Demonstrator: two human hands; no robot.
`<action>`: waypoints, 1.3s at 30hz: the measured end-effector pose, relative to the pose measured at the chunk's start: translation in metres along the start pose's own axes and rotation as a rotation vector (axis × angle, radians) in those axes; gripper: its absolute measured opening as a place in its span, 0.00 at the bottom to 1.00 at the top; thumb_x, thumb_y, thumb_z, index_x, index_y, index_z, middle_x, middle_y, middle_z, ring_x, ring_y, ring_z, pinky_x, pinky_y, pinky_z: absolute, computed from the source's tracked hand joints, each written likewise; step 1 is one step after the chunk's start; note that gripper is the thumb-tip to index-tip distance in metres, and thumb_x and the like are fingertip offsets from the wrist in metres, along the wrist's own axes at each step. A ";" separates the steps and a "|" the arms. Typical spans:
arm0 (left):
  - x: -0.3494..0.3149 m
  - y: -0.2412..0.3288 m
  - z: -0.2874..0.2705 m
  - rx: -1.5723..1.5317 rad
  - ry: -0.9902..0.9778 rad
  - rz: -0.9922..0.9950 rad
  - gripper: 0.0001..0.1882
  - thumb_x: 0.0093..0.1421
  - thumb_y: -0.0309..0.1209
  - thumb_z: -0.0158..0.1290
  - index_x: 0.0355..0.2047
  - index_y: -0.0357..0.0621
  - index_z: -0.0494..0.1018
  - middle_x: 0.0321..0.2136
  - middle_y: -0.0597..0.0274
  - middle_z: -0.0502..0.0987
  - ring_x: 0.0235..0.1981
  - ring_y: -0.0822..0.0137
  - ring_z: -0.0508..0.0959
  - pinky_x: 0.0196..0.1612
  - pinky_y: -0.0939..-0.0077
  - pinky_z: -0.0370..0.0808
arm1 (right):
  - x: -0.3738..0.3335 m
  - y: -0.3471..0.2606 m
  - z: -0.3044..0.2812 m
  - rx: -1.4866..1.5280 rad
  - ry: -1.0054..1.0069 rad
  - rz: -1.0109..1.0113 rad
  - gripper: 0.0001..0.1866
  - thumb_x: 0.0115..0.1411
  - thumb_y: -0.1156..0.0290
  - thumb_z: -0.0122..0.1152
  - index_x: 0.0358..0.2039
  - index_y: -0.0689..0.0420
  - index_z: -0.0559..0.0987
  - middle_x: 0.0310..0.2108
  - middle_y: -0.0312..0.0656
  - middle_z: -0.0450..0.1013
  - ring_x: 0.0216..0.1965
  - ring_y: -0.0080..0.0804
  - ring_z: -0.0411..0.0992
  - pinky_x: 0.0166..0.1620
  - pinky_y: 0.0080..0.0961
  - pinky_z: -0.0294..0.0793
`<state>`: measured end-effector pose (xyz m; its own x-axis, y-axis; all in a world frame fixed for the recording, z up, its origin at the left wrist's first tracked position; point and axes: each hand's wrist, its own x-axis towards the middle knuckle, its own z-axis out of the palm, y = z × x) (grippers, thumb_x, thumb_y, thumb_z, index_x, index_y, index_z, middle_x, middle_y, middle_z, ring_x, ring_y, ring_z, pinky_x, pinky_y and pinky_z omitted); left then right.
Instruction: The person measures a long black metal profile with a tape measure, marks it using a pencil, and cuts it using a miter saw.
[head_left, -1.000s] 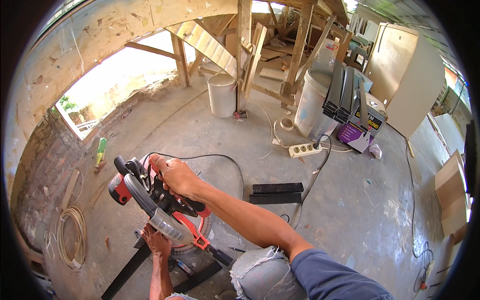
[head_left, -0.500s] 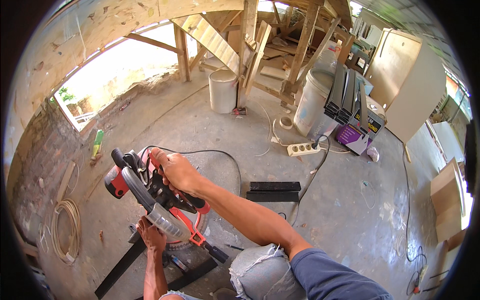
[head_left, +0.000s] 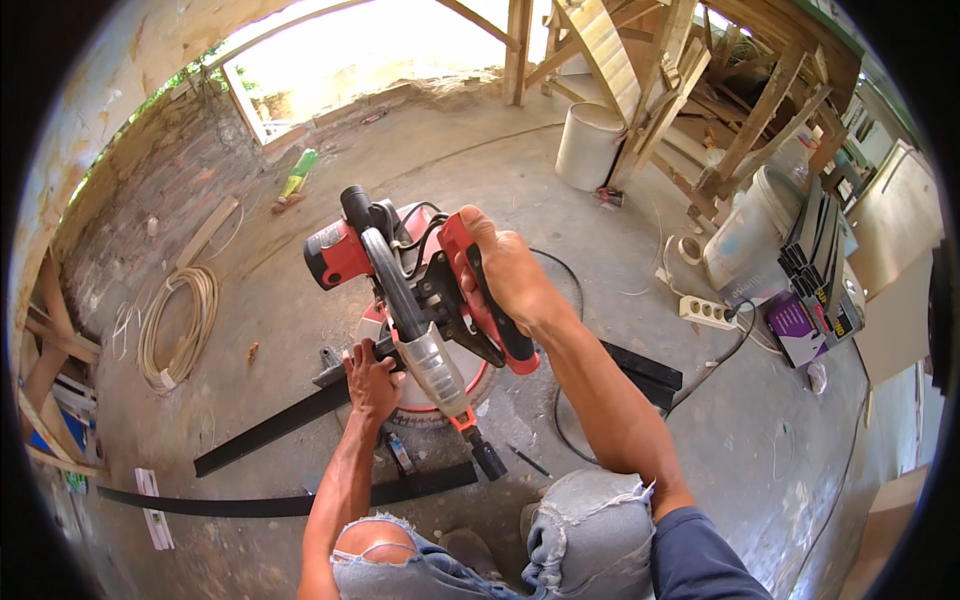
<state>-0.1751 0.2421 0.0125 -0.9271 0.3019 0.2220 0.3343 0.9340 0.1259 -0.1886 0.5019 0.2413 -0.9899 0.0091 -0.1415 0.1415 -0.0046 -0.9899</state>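
A red and black miter saw (head_left: 405,290) stands on the floor in front of my knees. My right hand (head_left: 505,275) is wrapped round its red and black handle, with the thumb on top. Low at the left of the saw, my left hand (head_left: 372,385) grips a long black strip (head_left: 270,428) where it meets the saw's base. The strip's free end slants out to the lower left. The clear guard (head_left: 437,372) covers the blade, so whether the blade touches the strip is hidden. Another black strip (head_left: 230,507) lies nearer me, passing behind my left forearm.
Short black pieces (head_left: 640,372) lie right of the saw, partly behind my right forearm. A pencil (head_left: 530,461) lies near my knee. Farther right are a power strip (head_left: 707,312), its cable, a bucket (head_left: 750,230) and a purple box (head_left: 797,325). Coiled hose (head_left: 182,325) lies left.
The view has swung left, so the saw and surroundings sit farther right in the picture. My right hand stays on the handle and my left hand stays at the strip.
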 end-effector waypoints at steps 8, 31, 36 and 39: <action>0.001 0.007 0.004 -0.016 0.023 -0.019 0.14 0.45 0.33 0.66 0.34 0.49 0.85 0.52 0.51 0.66 0.57 0.51 0.65 0.60 0.49 0.60 | -0.002 0.003 -0.007 -0.041 0.001 0.003 0.41 0.66 0.29 0.40 0.26 0.60 0.74 0.18 0.37 0.68 0.18 0.24 0.66 0.23 0.24 0.68; -0.002 -0.016 0.021 0.020 0.146 0.100 0.22 0.48 0.41 0.63 0.43 0.45 0.80 0.48 0.49 0.74 0.58 0.49 0.65 0.59 0.50 0.58 | -0.003 0.014 -0.004 -0.221 0.024 -0.048 0.46 0.69 0.33 0.33 0.34 0.70 0.81 0.34 0.66 0.77 0.45 0.66 0.75 0.50 0.50 0.72; -0.010 -0.046 0.042 -0.059 -0.015 0.063 0.23 0.55 0.42 0.63 0.48 0.44 0.76 0.47 0.56 0.77 0.49 0.54 0.76 0.54 0.56 0.71 | 0.003 0.027 0.002 -0.234 0.118 -0.125 0.46 0.67 0.29 0.35 0.24 0.66 0.75 0.21 0.49 0.74 0.27 0.44 0.75 0.37 0.41 0.72; -0.011 -0.038 0.044 -0.024 0.004 0.108 0.19 0.55 0.47 0.60 0.42 0.51 0.78 0.43 0.61 0.80 0.47 0.57 0.77 0.61 0.47 0.60 | -0.005 0.026 -0.004 -0.260 0.123 -0.134 0.47 0.68 0.31 0.35 0.29 0.70 0.78 0.29 0.64 0.77 0.38 0.65 0.76 0.43 0.49 0.72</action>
<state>-0.1855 0.2116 -0.0367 -0.8847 0.4002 0.2392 0.4366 0.8911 0.1236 -0.1802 0.5058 0.2162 -0.9935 0.1137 0.0071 0.0229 0.2601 -0.9653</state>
